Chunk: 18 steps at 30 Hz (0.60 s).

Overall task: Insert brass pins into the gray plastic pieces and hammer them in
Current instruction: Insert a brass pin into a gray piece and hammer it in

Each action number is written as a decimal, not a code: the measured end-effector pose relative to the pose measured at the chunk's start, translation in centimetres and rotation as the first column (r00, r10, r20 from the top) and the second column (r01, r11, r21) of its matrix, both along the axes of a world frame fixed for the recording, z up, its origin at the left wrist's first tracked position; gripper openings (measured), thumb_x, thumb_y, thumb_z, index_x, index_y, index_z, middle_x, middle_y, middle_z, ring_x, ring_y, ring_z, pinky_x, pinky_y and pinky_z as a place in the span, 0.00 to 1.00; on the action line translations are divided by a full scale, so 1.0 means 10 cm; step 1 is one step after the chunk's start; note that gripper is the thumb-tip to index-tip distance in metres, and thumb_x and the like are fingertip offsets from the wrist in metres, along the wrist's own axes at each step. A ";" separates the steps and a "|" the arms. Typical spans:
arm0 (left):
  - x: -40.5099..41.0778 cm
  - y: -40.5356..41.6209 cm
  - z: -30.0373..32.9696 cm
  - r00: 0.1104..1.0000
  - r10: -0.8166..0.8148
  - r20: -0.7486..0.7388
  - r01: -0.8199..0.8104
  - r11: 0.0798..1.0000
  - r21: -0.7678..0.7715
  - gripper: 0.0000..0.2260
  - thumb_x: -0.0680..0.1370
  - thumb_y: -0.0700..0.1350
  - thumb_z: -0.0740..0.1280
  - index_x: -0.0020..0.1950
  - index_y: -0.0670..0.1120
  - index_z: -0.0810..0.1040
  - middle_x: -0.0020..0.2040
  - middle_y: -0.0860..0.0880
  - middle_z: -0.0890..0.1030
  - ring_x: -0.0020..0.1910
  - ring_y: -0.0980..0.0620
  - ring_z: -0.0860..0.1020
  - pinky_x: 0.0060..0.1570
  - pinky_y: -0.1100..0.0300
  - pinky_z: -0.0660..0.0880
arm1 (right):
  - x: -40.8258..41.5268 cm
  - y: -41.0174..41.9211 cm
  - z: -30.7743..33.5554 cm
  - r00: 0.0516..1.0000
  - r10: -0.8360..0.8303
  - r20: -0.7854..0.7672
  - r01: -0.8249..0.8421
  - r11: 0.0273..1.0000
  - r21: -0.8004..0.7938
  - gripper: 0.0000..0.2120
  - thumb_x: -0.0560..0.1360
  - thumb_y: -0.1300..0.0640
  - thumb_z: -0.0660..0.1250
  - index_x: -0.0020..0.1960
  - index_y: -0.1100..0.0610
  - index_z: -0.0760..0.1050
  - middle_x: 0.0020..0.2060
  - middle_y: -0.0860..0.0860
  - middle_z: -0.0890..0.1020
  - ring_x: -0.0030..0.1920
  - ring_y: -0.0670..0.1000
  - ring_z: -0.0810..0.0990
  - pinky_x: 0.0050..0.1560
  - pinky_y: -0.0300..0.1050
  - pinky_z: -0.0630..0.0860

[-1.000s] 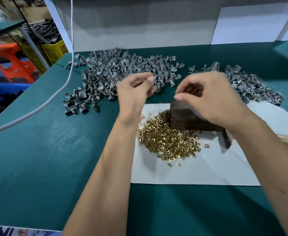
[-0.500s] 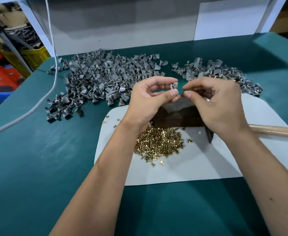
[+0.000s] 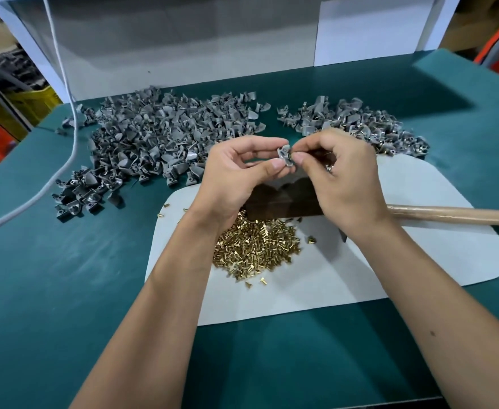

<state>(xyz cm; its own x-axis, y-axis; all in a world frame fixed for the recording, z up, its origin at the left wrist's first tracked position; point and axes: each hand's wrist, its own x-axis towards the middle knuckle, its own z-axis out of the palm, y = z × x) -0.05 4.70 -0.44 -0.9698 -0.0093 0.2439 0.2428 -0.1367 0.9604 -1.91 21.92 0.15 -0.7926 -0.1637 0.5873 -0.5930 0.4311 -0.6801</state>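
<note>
Nearest us on the white mat (image 3: 389, 276) lies the heap of brass pins (image 3: 257, 246), a few strays scattered at its edges. Just beyond it stands a dark block (image 3: 283, 202), partly hidden by our wrists, and a wooden handle (image 3: 454, 215) runs off right behind the right hand; we take it for the hammer, head not visible. Above the block, left hand (image 3: 236, 175) pinches a gray piece (image 3: 285, 156) between thumb and forefinger; right hand (image 3: 342, 178) has thumb and forefinger narrowed at that piece's right side, apparently on a pin, though the pin itself is too small to confirm. We judge the step to be insertion, hammering not yet begun. Next move calls for seating the pin straight in its hole, setting the piece down on the block, and freeing the right hand for the handle. Further out on the green bench (image 3: 65, 290): a large pile of gray pieces (image 3: 159, 143) at left, a smaller pile (image 3: 357, 122) at right, some glinting brass, so likely finished. A white cable (image 3: 68, 137) trails across the left edge, well apart from the work. The pin heap sits close under the wrists and could be scattered.
</note>
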 end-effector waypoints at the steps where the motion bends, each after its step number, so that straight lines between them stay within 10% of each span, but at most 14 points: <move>1: 0.00 0.00 0.00 1.000 0.001 0.000 -0.001 1.000 -0.002 0.13 0.74 0.28 0.72 0.56 0.38 0.83 0.45 0.41 0.87 0.43 0.47 0.86 0.47 0.59 0.83 | 0.00 0.00 0.00 1.000 0.000 0.019 0.000 1.000 -0.002 0.04 0.76 0.62 0.73 0.50 0.56 0.84 0.44 0.48 0.84 0.48 0.47 0.82 0.53 0.37 0.76; 18: 0.06 0.05 0.06 0.995 0.008 0.102 -0.010 1.000 0.019 0.10 0.73 0.28 0.73 0.53 0.36 0.81 0.42 0.40 0.86 0.41 0.46 0.86 0.50 0.52 0.83 | -0.09 0.13 0.02 0.965 0.146 0.218 -0.138 0.989 -0.052 0.05 0.77 0.62 0.73 0.50 0.54 0.85 0.42 0.47 0.86 0.45 0.46 0.84 0.52 0.43 0.80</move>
<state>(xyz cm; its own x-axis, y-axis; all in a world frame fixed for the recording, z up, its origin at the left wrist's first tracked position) 0.55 5.21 0.14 -0.9895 -0.0214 0.1431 0.1446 -0.1537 0.9775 -2.77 23.19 0.39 -0.8734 -0.2659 0.4079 -0.4797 0.3261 -0.8146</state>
